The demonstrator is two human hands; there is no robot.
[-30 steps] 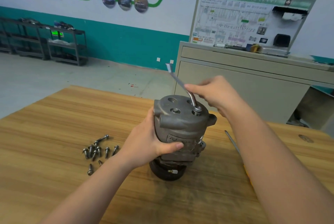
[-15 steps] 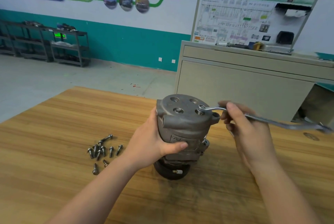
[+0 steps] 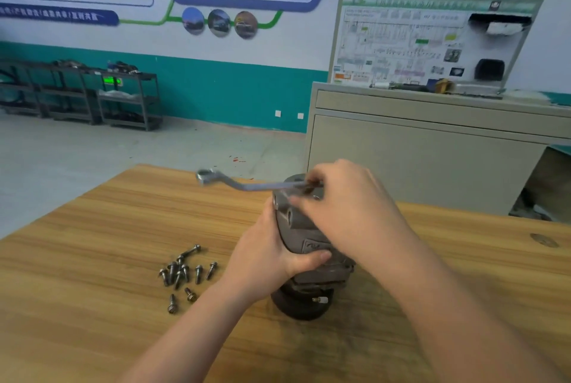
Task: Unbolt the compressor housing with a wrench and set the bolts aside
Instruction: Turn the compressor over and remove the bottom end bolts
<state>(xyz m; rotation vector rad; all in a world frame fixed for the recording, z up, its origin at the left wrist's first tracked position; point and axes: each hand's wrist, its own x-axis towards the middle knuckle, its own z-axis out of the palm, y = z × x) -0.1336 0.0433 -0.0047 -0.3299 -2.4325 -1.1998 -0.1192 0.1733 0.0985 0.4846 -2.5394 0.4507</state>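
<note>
1. Loose bolts (image 3: pixel 184 273) lie in a cluster on the wooden table (image 3: pixel 77 259), at about nine o'clock from the compressor, well clear of my swing. The next one belongs there.
2. My left hand (image 3: pixel 272 259) wraps the compressor housing (image 3: pixel 304 234), thumb across its front, bracing it upright on its pulley end. It needs a firm squeeze or the body twists with the wrench.
3. The offset ring wrench (image 3: pixel 247 186) points to nine o'clock, free ring out over the table's far edge; its working end is hidden under my hand.
4. My right hand (image 3: pixel 346 197) pinches the shank over the housing top. The handle should stay level so the ring doesn't ride off the bolt head.
5. Around me: metal shelving (image 3: pixel 92 95) at ten o'clock, teal-banded wall (image 3: pixel 216 95) straight ahead, beige cabinet (image 3: pixel 432 150) with a wiring display board (image 3: pixel 432 42) at one o'clock.
</note>
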